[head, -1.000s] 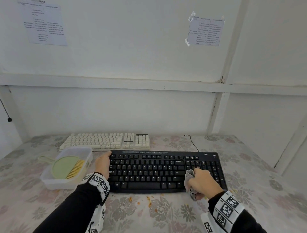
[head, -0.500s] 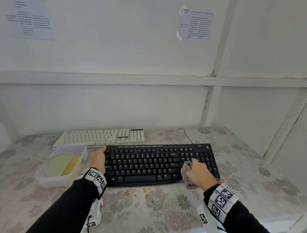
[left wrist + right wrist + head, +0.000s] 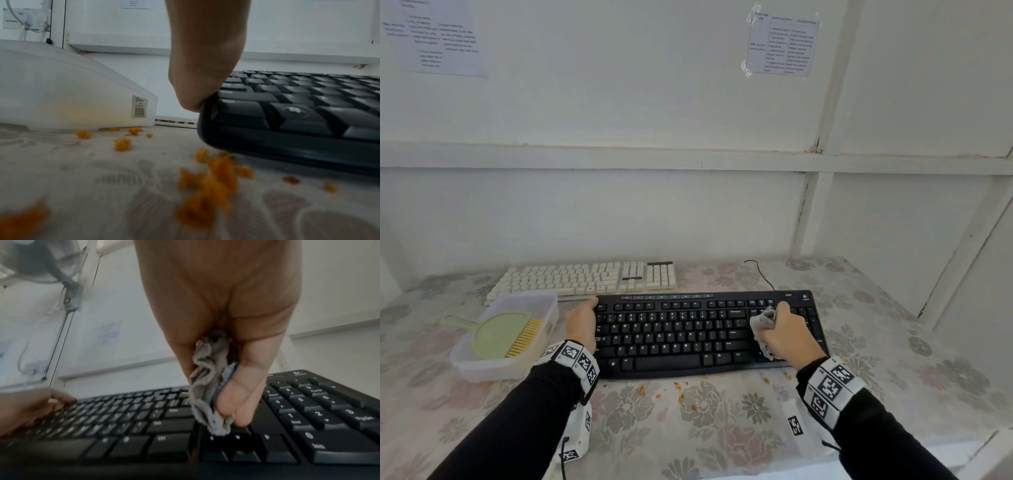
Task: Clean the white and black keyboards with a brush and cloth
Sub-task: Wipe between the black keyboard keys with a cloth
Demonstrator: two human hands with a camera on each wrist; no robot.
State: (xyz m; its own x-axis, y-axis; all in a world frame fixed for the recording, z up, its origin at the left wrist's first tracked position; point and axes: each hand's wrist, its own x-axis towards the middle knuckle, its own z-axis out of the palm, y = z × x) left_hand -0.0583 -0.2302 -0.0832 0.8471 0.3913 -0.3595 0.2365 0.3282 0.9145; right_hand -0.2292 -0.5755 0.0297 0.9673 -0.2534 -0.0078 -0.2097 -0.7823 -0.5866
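Note:
The black keyboard (image 3: 688,334) lies in front of me on the flowered table. My left hand (image 3: 582,323) grips its left edge, thumb at the top corner; the left wrist view shows the hand (image 3: 202,68) against that edge of the keyboard (image 3: 298,110). My right hand (image 3: 787,334) holds a bunched grey cloth (image 3: 763,323) on the keys between the main block and the number pad. In the right wrist view the cloth (image 3: 209,382) is pinched in the hand (image 3: 236,369). The white keyboard (image 3: 585,279) lies behind. A green brush (image 3: 503,334) rests in the container.
A clear plastic container (image 3: 482,366) stands left of the black keyboard, close to my left hand. Orange crumbs (image 3: 678,390) are scattered on the tablecloth in front of the keyboard. A black cable (image 3: 758,274) runs to the back wall. White walls close in behind and to the right.
My right hand has slid the cloth away from me, from the keyboard's front edge up toward the upper rows. The left hand stays on the left edge. My head has shifted.

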